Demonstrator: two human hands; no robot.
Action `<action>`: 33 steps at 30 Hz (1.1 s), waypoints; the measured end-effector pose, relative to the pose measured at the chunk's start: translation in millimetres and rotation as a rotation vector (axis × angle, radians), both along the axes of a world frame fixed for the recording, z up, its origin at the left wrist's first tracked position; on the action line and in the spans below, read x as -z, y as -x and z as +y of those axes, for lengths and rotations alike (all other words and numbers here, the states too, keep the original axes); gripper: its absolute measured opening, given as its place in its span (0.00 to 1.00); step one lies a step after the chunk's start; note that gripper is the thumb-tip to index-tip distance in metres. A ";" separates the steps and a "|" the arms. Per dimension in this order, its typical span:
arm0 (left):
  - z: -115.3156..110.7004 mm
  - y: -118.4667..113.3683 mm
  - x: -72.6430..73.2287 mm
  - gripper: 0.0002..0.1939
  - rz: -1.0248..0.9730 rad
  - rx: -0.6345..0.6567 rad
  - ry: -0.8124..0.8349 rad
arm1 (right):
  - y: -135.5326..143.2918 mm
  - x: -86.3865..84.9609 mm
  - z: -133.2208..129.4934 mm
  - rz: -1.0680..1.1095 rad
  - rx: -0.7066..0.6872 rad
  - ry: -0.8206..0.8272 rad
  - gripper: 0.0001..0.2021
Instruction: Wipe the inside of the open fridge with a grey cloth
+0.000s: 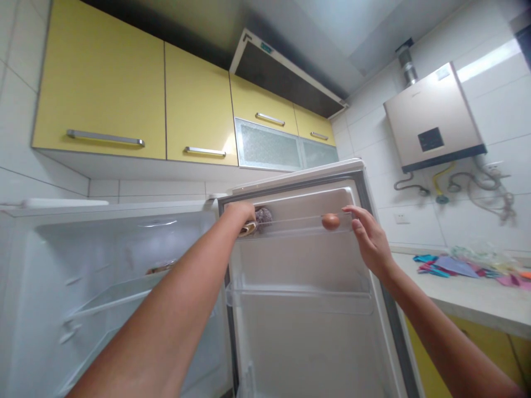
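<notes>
Egg [331, 221], brown, smooth and oval, in clear plastic top shelf [296, 226] of open white refrigerator door [298, 262]

Lying near the shelf's right end, probably kept from rolling out by the raised see-through front. Just beside it, right hand [371, 237], with thumb and fingers apart and gripping nothing; too fine to tell whether touching the shelf's end. Perhaps poised there to steady the shelf. At the opposite, hinge-side end, left hand [239, 214], with fingers hidden; impossible to tell whether closed on anything. Directly under and beside it, beige-and-brown flat-edged item [248, 229] and dark, speckled, fuzzy-looking bundle [264, 216], apparently tucked into the corner for support. Lower down, second clear plastic shelf [298, 300], probably spaced to leave height for taller things. Beyond the door, multicoloured crumpled pieces [454, 266] on pale countertop [489, 302].
</notes>
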State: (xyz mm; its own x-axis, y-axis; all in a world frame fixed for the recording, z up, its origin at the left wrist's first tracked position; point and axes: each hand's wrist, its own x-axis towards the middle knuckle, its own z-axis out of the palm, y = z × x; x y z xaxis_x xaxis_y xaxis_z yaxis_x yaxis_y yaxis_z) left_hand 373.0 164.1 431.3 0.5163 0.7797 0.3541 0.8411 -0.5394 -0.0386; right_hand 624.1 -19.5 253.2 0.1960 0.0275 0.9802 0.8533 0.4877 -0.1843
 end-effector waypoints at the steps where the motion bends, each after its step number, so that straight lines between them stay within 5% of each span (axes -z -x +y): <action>1: -0.7 -1.3 0.2 0.11 0.035 -0.016 0.033 | 0.4 0.2 0.4 0.005 -0.003 0.000 0.20; 8: -21.7 -16.6 -2.4 0.19 0.052 0.123 0.215 | -0.3 0.8 3.9 0.015 -0.008 -0.002 0.20; 15: -58.3 -65.6 -2.7 0.22 -0.058 0.378 0.316 | 5.1 0.8 2.8 0.019 -0.005 -0.018 0.20; 25: -90.0 -123.5 3.7 0.20 -0.107 0.606 0.339 | 2.4 -1.0 3.9 0.032 -0.036 -0.019 0.20; 33: -86.5 -138.4 7.4 0.16 -0.070 0.717 0.238 | 6.1 -2.1 2.9 0.005 0.014 -0.023 0.18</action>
